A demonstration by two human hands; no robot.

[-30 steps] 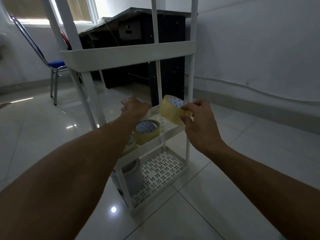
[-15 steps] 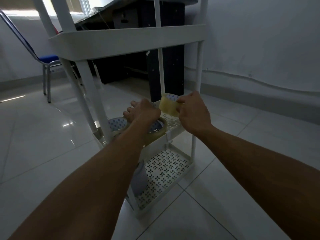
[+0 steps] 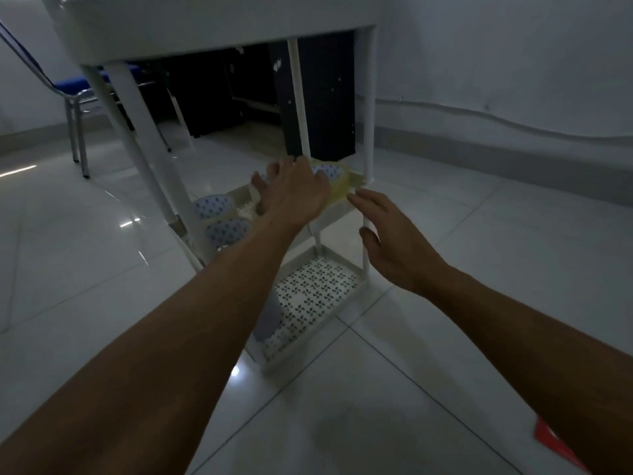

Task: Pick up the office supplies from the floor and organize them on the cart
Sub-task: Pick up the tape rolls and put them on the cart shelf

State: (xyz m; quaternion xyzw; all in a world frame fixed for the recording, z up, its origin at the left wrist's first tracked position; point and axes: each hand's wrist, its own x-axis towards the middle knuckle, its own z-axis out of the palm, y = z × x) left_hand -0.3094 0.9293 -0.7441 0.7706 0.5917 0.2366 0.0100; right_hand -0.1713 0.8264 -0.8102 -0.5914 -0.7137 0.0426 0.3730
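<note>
A white three-tier cart stands on the tiled floor in front of me. A yellowish tape roll lies at the right end of its middle shelf. My left hand rests over that shelf, fingers spread, touching the roll's left side and hiding part of it. My right hand hovers open just right of the shelf, apart from the roll, holding nothing. Two more tape rolls sit at the shelf's left end. A grey cylindrical object stands on the perforated bottom shelf.
A dark desk stands behind the cart by the wall. A blue-seated metal chair is at the back left. A red flat object lies on the floor at the lower right. Tiled floor stretches around the cart.
My right hand let go of the tape roll, which now lies on the middle shelf, and drew back to the right. My left hand shifted right toward that roll. The view tilted down.
</note>
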